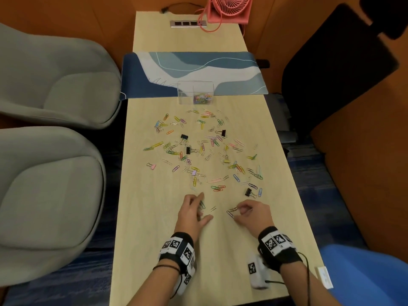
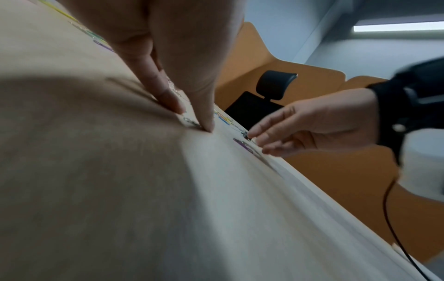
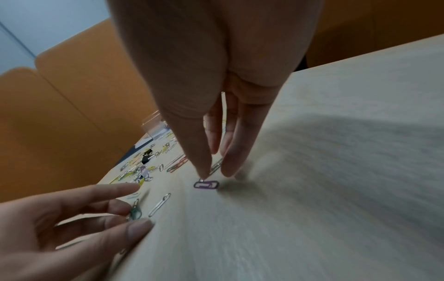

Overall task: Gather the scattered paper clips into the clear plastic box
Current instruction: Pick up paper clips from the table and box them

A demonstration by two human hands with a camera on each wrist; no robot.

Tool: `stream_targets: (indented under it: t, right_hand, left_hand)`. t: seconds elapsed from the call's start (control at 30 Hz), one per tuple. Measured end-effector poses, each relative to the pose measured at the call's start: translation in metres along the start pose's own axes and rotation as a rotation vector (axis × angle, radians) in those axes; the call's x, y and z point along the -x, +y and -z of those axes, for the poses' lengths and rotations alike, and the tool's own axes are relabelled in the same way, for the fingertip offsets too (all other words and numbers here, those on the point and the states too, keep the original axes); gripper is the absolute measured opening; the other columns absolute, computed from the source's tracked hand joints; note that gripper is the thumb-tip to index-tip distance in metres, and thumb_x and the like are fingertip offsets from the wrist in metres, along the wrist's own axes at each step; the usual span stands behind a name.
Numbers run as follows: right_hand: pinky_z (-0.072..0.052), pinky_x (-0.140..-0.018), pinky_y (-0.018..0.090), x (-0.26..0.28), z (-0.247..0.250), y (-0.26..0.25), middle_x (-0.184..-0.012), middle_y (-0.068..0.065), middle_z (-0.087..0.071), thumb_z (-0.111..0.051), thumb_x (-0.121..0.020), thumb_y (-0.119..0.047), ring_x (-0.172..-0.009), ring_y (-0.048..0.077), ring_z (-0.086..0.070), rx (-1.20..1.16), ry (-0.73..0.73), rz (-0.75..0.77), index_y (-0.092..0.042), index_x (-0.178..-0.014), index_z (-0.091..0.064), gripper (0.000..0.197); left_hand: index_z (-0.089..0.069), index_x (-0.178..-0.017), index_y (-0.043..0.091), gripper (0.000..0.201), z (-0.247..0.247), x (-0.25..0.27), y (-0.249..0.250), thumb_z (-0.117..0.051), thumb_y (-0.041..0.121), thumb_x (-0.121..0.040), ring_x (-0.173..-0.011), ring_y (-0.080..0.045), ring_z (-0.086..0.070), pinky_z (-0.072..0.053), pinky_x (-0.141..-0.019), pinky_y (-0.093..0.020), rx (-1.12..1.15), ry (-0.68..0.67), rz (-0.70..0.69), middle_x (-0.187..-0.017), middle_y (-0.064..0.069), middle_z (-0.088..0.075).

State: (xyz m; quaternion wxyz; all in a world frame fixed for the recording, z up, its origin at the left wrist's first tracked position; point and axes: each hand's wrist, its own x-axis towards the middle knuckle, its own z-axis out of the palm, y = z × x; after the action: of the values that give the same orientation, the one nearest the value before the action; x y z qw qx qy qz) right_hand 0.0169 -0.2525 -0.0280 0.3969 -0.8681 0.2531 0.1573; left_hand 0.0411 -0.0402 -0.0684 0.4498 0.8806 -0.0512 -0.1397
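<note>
Many coloured paper clips [image 1: 198, 151] lie scattered over the wooden table [image 1: 154, 228], with a few black binder clips [image 1: 248, 192] among them. The clear plastic box [image 1: 195, 92] stands at the far side and holds a small heap of clips. My left hand [image 1: 204, 206] rests spread on the table near me, its fingertips touching a green clip [image 3: 135, 211]. A loose silver clip [image 3: 159, 205] lies beside it. My right hand [image 3: 215, 174] pinches a silver clip [image 3: 216, 167] on the tabletop between thumb and finger. A purple clip [image 3: 206, 184] lies just by the thumb tip.
A blue patterned mat [image 1: 194, 71] lies behind the box, and a pink fan [image 1: 229, 9] and a power strip [image 1: 188, 23] stand at the far end. Two grey armchairs [image 1: 50, 151] stand to the left, a black office chair [image 1: 335, 69] to the right.
</note>
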Motion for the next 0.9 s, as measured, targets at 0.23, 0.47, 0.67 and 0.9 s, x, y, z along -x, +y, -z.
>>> stream_targets:
  t: [0.23, 0.47, 0.67, 0.9]
  right_hand:
    - [-0.052, -0.07, 0.015, 0.003, -0.029, 0.003, -0.084, -0.009, -0.059, -0.084, -0.062, -0.014, -0.068, 0.003, -0.061, 0.025, 0.123, 0.121, -0.018, -0.09, -0.075, 0.029]
    - [-0.049, -0.068, 0.008, -0.032, -0.031, -0.017, -0.083, -0.005, -0.064, -0.086, -0.066, -0.015, -0.064, 0.002, -0.063, -0.065, 0.151, 0.146, -0.017, -0.084, -0.075, 0.021]
    - [-0.048, -0.07, 0.005, -0.041, -0.007, -0.011, -0.089, -0.003, -0.065, -0.079, -0.067, -0.003, -0.068, 0.003, -0.063, -0.103, 0.172, 0.195, -0.018, -0.088, -0.072, 0.027]
    - [-0.039, -0.104, 0.022, -0.074, 0.005, -0.018, -0.13, 0.01, -0.053, -0.054, -0.082, 0.006, -0.119, 0.022, -0.051, 0.26, 0.151, 0.45, -0.008, -0.126, -0.059, 0.046]
  left_hand:
    - [-0.059, -0.13, 0.012, 0.058, -0.008, -0.016, 0.009, -0.08, 0.009, -0.076, -0.077, -0.001, -0.053, -0.055, -0.076, -0.023, 0.054, 0.108, 0.0, -0.095, 0.005, -0.05]
    - [-0.047, -0.14, 0.019, 0.06, -0.012, -0.05, 0.027, -0.069, 0.009, -0.085, -0.081, -0.008, -0.05, -0.045, -0.084, -0.017, -0.078, 0.067, -0.052, -0.105, 0.002, -0.046]
    - [-0.051, -0.137, 0.022, 0.045, -0.018, -0.066, 0.032, -0.057, 0.021, -0.092, -0.11, -0.019, -0.039, -0.04, -0.099, -0.028, -0.307, -0.1, -0.226, -0.128, -0.004, -0.038]
    - [-0.074, -0.104, 0.011, 0.023, -0.006, -0.067, 0.021, -0.073, 0.021, -0.084, -0.099, -0.022, -0.054, -0.051, -0.087, -0.035, -0.361, -0.075, -0.238, -0.11, -0.004, -0.058]
